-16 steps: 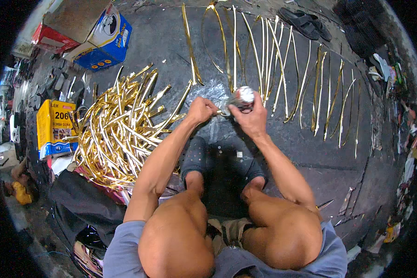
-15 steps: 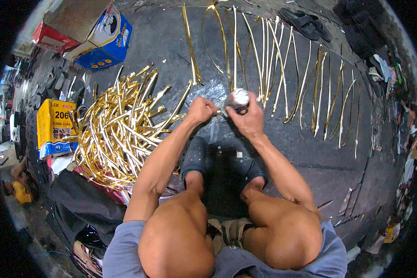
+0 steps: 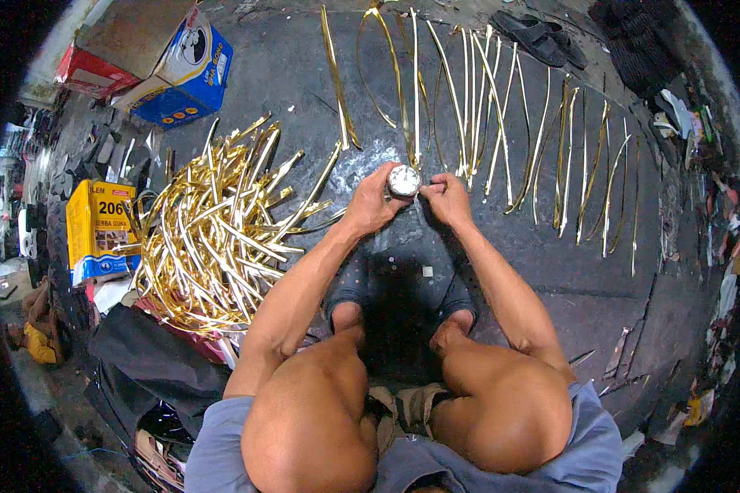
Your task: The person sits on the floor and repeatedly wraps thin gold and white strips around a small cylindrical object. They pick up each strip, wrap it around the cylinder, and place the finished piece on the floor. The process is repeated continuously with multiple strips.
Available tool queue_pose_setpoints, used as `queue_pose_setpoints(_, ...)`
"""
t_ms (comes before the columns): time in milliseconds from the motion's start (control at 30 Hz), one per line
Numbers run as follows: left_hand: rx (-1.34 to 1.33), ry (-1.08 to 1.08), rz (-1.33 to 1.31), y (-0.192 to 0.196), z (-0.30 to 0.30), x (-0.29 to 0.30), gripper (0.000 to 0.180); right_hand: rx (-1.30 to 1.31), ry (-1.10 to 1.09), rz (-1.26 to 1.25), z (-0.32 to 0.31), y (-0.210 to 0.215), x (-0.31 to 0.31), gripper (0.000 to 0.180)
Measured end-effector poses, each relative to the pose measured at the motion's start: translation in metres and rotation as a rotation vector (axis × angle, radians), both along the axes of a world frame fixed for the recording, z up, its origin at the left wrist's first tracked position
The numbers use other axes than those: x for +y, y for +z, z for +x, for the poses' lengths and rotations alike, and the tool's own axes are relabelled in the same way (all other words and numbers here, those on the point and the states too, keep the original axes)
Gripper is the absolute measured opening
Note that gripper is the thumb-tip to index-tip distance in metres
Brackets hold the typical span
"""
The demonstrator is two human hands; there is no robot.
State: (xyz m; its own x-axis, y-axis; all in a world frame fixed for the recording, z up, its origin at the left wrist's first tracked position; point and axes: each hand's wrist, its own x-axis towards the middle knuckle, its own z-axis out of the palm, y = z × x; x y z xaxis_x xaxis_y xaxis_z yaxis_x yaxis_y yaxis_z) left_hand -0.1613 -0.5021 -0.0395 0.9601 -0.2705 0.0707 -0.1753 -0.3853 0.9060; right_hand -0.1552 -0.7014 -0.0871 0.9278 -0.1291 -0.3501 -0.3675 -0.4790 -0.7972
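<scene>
My left hand (image 3: 372, 204) is closed around a small round container (image 3: 404, 180) with a dark side and a white, smeared top. Close against its right edge, my right hand (image 3: 446, 201) has its fingers pinched together; whatever is between them is too small to make out. A large heap of shiny gold strips (image 3: 210, 238) lies to my left, with loose ends reaching toward my left wrist. Ahead and to the right, more gold strips (image 3: 469, 107) are spread apart in a row on the dark sheet (image 3: 567, 287). White residue (image 3: 358, 168) marks the sheet beside my left hand.
A blue and red open carton (image 3: 185, 78) stands at the far left. Nearer, a yellow and blue box (image 3: 103, 230) is beside the heap. Dark sandals (image 3: 538, 39) lie at the far right. Black cloth (image 3: 152, 357) is by my left knee, and my shod feet are below my hands.
The round container has passed from my right hand into my left and shifted slightly left. My right hand has gone from gripping it to a pinch beside it.
</scene>
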Motion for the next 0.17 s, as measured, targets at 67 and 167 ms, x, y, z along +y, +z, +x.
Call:
queue_pose_setpoints(67, -0.029, -0.005, 0.002, -0.002, 0.003, -0.005, 0.055, 0.074, -0.004, -0.018, 0.016, -0.027, -0.006, 0.04)
queue_pose_setpoints(167, 0.008, -0.004, 0.036, -0.004, 0.001, 0.004, 0.06, 0.237, -0.186, 0.206, 0.023, -0.026, 0.009, 0.034)
